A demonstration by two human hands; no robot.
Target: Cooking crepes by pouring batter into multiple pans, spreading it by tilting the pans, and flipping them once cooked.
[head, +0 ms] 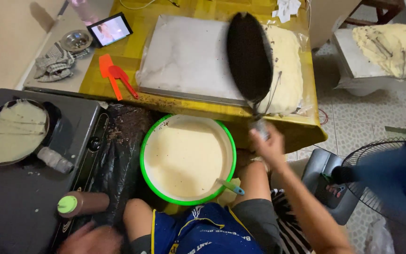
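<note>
My right hand (269, 145) grips the handle of a black frying pan (249, 57), tilted up on edge over a tray (189, 59) covered in clear plastic on the yellow table. A stack of thin pale crepes (286, 70) lies on the tray's right side, just behind the pan. My left hand (91, 239) is low at the bottom left, blurred, beside a brown bottle with a green cap (81, 203). Between my knees sits a green-rimmed basin of pale batter (187, 159) with a ladle handle (231, 186) sticking out.
A second pan with a cooking crepe (14, 131) rests on the dark stove (29, 188) at left. Orange and red spatulas (114, 75), a small tablet (110, 29), a metal dish (75, 40) and a cloth (55, 63) lie beyond. A fan (391, 181) stands right.
</note>
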